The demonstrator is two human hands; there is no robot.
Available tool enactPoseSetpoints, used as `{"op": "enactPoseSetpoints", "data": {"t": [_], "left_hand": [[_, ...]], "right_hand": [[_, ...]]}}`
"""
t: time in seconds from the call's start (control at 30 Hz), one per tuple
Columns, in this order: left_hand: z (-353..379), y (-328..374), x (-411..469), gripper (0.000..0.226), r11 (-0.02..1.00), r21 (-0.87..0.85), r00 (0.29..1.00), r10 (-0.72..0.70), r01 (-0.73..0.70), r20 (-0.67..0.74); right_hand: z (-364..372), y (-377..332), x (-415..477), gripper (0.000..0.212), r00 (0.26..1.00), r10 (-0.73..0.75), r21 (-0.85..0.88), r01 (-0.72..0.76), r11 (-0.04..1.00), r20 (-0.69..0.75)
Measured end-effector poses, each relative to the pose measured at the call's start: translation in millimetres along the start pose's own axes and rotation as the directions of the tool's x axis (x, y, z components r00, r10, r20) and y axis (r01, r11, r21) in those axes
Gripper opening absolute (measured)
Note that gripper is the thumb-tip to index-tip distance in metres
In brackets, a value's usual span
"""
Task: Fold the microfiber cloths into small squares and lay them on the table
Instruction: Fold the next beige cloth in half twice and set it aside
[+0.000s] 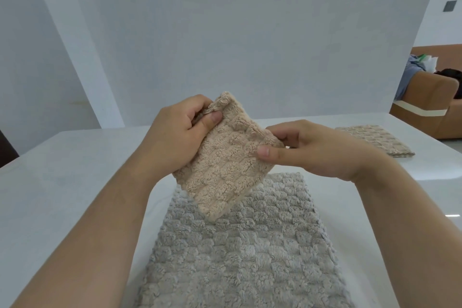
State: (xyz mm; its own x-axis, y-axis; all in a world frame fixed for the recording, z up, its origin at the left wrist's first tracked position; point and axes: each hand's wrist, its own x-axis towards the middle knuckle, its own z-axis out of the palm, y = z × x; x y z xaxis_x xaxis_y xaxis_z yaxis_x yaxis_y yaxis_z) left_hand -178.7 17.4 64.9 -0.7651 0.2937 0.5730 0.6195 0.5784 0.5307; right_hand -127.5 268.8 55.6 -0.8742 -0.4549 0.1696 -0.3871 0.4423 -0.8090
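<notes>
Both hands (175,132) (317,150) pinch the folded beige cloth (225,162) between them above the table (62,182).

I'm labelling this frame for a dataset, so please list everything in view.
beige folded fluffy microfiber cloth: one, beige, held in the air above the grey cloth
grey fluffy microfiber cloth: one, grey, lying flat on the table's near side
second beige folded cloth: one, beige, lying on the table, far right
white table: one, white, under the cloths
white backdrop board: one, white, upright behind the table
brown sofa: one, brown, far right, beyond the table
dark wall plate: one, dark grey, upper right
left grip: one, pinches the held cloth's top corner
right grip: one, pinches its right edge
</notes>
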Motion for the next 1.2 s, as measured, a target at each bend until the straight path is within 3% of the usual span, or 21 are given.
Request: {"op": "enactPoseSetpoints", "data": {"t": [0.1,0.2,0.47,0.73,0.87,0.97,1.07,1.2], "left_hand": [[-2.7,-3.4,1.4,0.012,0.999,-0.034,1.0,-0.03,0.03,0.002],[0.3,-4.7,2.0,0.015,0.995,-0.071,0.998,-0.069,0.069,-0.001],[1.4,-4.8,4.6,0.017,0.983,-0.091,0.981,-0.169,0.161,-0.09],[4.6,9.1,1.0,0.029,0.975,0.123,0.981,-0.173,0.183,-0.094],[8.7,11.1,7.6,0.034,0.919,0.212,0.943,-0.313,0.331,-0.113],[15.3,3.8,27.2,0.034,0.862,0.264,0.899,-0.434,0.432,-0.055],[18.9,-3.2,47.7,0.032,0.818,0.293,0.864,-0.498,0.494,-0.067],[20.7,-2.5,60.1,0.029,0.761,0.311,0.814,-0.575,0.57,-0.085]], "right_hand": [[-1.0,0.6,3.3,0.053,0.999,-0.013,0.055,0.016,0.998,-0.052],[0.4,-5.5,3.7,0.03,0.988,-0.05,0.111,0.067,0.992,-0.147],[8.2,3.6,14.7,0.028,0.916,0.055,0.201,0.028,0.979,-0.397],[23.3,16.1,24.8,0.034,0.901,0.169,0.107,-0.138,0.985,-0.401],[41.0,18.0,29.0,0.045,0.881,0.263,0.019,-0.278,0.96,-0.393],[51.2,21.2,32.2,0.033,0.868,0.325,-0.028,-0.361,0.932,-0.377],[57.0,19.4,33.0,0.017,0.893,0.328,-0.04,-0.356,0.934,-0.308],[67.4,12.0,34.4,0.019,0.913,0.28,-0.047,-0.307,0.951,-0.295]]}}
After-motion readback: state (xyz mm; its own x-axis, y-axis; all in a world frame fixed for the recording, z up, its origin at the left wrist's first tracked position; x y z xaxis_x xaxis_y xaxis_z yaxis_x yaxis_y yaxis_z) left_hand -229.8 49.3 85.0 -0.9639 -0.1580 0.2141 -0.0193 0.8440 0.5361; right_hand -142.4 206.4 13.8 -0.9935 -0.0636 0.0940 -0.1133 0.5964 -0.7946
